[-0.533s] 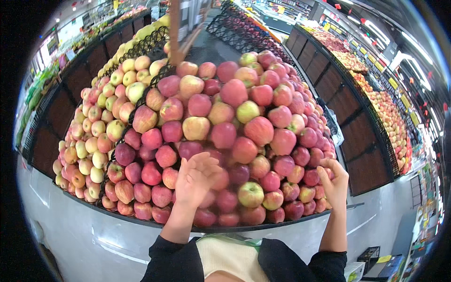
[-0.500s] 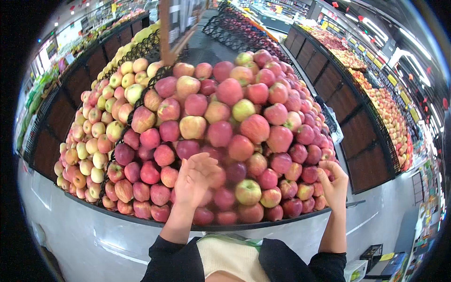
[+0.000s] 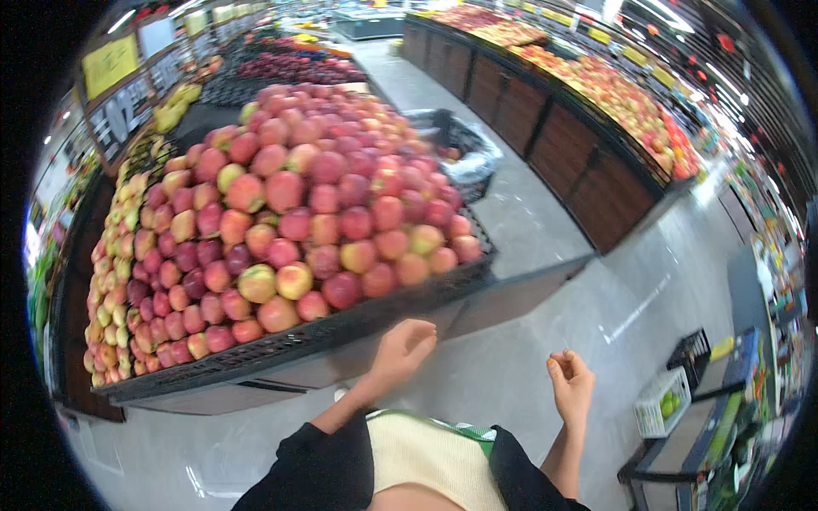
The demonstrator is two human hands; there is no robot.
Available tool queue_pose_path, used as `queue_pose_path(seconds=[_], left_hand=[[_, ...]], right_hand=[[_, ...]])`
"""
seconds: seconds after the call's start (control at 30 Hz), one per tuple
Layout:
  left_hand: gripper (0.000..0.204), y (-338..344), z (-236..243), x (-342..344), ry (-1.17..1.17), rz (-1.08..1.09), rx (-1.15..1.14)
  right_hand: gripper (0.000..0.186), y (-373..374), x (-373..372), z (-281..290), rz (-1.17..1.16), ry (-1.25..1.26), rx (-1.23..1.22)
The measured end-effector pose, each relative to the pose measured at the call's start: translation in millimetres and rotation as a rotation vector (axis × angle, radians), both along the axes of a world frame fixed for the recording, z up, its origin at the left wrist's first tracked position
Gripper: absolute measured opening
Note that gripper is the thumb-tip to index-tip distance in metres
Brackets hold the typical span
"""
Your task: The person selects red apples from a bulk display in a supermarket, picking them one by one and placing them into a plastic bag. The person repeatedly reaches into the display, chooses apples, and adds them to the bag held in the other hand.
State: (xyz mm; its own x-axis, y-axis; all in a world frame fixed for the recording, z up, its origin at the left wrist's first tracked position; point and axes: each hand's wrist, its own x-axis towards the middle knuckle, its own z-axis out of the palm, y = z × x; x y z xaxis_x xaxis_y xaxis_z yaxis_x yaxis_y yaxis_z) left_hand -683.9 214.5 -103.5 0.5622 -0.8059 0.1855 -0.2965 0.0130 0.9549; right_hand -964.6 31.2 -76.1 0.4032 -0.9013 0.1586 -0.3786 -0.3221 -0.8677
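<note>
My left hand (image 3: 404,351) hovers just in front of the near edge of a large apple display, touching none of the fruit. Its fingers are bent but apart from the thumb, and it holds nothing. Farther right, over the grey floor, my right hand (image 3: 571,383) is raised with fingers curled in toward the thumb; nothing shows in it. Red and yellow-green apples (image 3: 294,223) are heaped on the display, inside a low black crate-like rim (image 3: 294,339). Paler apples (image 3: 111,298) lie along its left side.
A black bin with a clear plastic liner (image 3: 473,162) stands beyond the heap's right side. Another wooden fruit stand (image 3: 545,111) runs along the back right. At lower right, a white crate (image 3: 663,404) with green fruit sits near a black crate (image 3: 688,358). Grey floor (image 3: 503,358) lies between.
The view has swung right, so the apple display now lies to the left. Both hands are now off the apples and in front of the stand's edge or over the floor.
</note>
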Motion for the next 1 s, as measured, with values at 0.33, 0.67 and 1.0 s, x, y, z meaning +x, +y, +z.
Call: queue_pose_path(seconds=[0.33,0.67,1.0], left_hand=[[0.033,-185.5,-23.8,-127.8,-0.378,-0.511,0.001],[0.045,-380.2,-134.8,-124.3,-0.665,-0.626,0.347],[0.084,-572.7,-225.2,-68.6,-0.598,-0.384,0.754]], right_hand=[[0.037,-34.8,-185.3,-25.7,-0.325,0.158,0.063],[0.036,-177.0,-162.4,-38.2,-0.184,0.201,0.151],[0.035,-368.8,-127.8,-19.4,-0.126,0.473,0.107]])
